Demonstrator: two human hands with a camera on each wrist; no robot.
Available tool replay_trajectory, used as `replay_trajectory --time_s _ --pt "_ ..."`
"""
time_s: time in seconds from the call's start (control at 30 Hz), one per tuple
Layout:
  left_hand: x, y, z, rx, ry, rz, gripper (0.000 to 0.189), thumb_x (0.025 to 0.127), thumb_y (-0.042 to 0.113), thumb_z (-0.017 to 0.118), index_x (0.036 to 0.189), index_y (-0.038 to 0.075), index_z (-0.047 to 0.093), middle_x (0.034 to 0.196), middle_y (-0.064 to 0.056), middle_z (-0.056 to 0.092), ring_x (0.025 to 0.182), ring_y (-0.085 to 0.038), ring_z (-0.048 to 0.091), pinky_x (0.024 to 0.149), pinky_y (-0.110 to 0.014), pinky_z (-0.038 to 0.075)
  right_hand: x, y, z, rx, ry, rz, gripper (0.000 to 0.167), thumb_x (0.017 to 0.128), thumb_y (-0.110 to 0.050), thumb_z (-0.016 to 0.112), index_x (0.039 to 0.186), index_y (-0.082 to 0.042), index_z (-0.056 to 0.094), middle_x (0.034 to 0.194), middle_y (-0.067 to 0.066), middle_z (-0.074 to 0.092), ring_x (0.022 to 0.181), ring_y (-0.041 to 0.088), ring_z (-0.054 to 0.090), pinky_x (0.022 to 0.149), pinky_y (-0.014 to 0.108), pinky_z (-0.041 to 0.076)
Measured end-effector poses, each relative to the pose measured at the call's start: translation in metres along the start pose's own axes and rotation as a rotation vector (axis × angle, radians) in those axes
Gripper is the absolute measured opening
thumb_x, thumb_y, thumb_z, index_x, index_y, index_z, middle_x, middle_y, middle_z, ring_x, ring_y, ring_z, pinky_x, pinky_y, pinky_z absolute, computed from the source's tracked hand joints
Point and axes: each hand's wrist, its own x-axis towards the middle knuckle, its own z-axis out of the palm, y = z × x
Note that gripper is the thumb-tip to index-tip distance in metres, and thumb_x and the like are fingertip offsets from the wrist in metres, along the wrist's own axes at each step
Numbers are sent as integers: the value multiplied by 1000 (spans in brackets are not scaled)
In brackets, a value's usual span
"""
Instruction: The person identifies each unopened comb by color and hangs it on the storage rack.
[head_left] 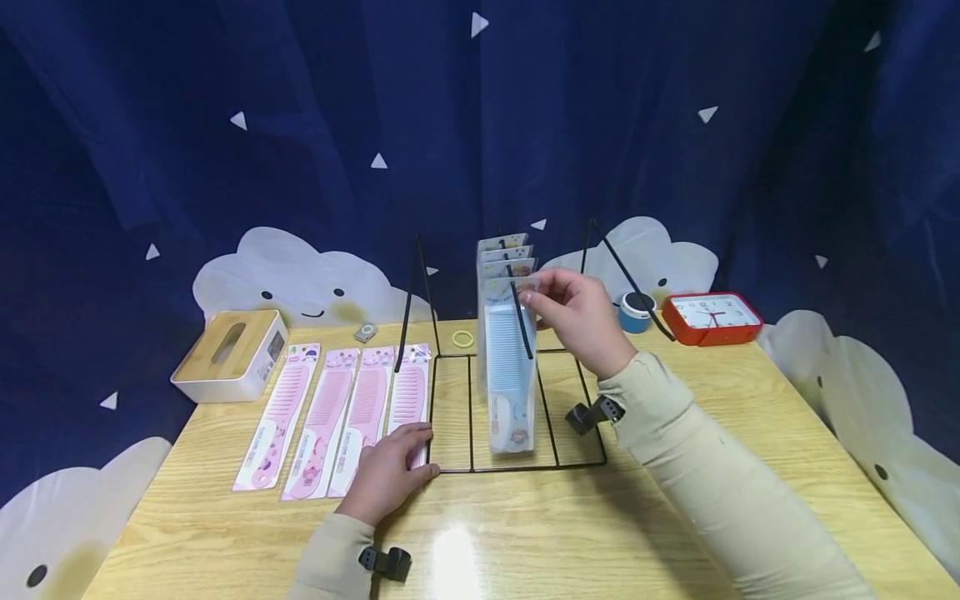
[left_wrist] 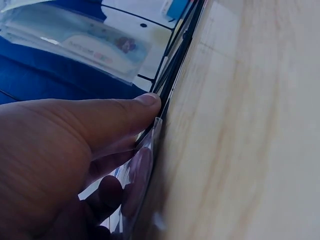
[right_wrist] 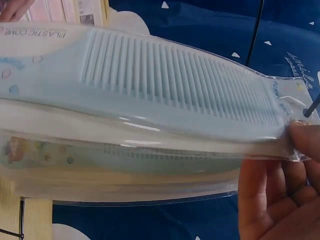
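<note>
Dead centre of the head view, the front blue comb pack (head_left: 510, 375) hangs on a black rod (head_left: 522, 322), and the right hand's (head_left: 581, 312) grip pinches its upper edge! More blue packs (head_left: 495, 268) line up just behind. Lower left of centre, the left hand's (head_left: 390, 471) grip pinches the wire rack's (head_left: 471, 417) base. Handling that pack on its rod looks like the step; the next move calls for a steady rack.

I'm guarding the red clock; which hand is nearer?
Right: the right hand holds a packaged comb left of the clock; the left hand is farther left, at the rack.
</note>
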Motion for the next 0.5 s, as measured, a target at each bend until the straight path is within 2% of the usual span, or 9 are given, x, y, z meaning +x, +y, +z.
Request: replay_trajectory --time_s 0.27,0.5 --pt "1 0 0 9 -3 -3 52 83 27 82 129 9 68 139 -1 61 128 -27 57 91 -51 40 2 -1 0 12 12 -8 12 95 -11 70 96 0 65 93 10 67 77 15 64 70 33 58" --pt "0 0 0 8 -2 3 52 83 27 82 129 9 67 140 -1 61 128 -27 57 88 -47 40 1 2 -2 -9 29 -34 15 93 -14 73 98 -1 67 93 9 67 79 18 59 72 25 51"
